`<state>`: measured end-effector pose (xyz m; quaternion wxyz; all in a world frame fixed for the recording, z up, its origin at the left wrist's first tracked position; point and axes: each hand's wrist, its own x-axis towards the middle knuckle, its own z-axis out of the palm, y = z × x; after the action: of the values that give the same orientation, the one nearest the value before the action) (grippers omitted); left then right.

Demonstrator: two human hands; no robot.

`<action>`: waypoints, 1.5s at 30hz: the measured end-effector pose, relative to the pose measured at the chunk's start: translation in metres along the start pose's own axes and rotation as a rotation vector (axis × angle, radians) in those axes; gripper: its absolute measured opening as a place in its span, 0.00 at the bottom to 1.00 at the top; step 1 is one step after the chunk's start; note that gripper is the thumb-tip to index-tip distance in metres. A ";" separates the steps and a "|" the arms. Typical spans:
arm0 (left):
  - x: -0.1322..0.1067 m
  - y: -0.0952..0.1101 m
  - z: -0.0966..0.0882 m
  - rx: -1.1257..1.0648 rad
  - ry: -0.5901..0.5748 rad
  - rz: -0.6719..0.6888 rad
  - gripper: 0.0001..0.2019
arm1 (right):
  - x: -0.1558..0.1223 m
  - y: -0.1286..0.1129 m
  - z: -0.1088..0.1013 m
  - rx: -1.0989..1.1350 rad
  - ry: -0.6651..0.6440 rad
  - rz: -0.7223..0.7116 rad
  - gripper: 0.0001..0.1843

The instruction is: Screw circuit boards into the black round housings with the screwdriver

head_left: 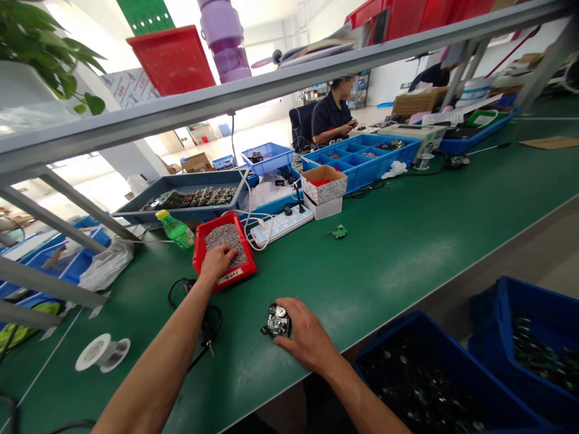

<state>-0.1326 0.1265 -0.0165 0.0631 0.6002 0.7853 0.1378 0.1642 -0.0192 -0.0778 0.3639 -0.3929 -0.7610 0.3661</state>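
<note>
My left hand (217,263) reaches into a red tray (199,246) filled with small grey metal parts; its fingers are curled down into the pile, and what they pinch is hidden. My right hand (305,334) rests on the green table near the front edge and grips a small black and silver mechanical part (275,321) between thumb and fingers.
A black cable (204,325) and a solder spool (103,352) lie left of my arms. Behind the red tray are a green bottle (176,229), a white power strip (280,225), blue trays and a small cardboard box (323,184). Blue bins (529,301) sit low at right. A person sits far back.
</note>
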 end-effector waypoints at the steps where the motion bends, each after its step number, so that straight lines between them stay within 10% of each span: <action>1: 0.000 0.001 -0.001 0.003 -0.013 0.002 0.13 | 0.000 0.000 0.000 0.001 -0.002 0.001 0.36; 20: -0.022 0.011 -0.015 -0.430 0.116 -0.030 0.09 | 0.001 -0.002 0.000 -0.019 -0.015 0.020 0.37; 34: -0.132 0.053 -0.004 -0.755 -0.621 0.130 0.09 | 0.001 0.005 0.004 -0.011 0.012 -0.005 0.41; 45: -0.146 0.062 0.018 -0.703 -0.698 0.170 0.06 | 0.001 0.007 0.006 -0.026 0.016 0.001 0.41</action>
<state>-0.0312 0.0038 -0.0248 0.5089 0.6149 0.5719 0.1895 0.1613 -0.0172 -0.0860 0.3649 -0.4010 -0.7624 0.3532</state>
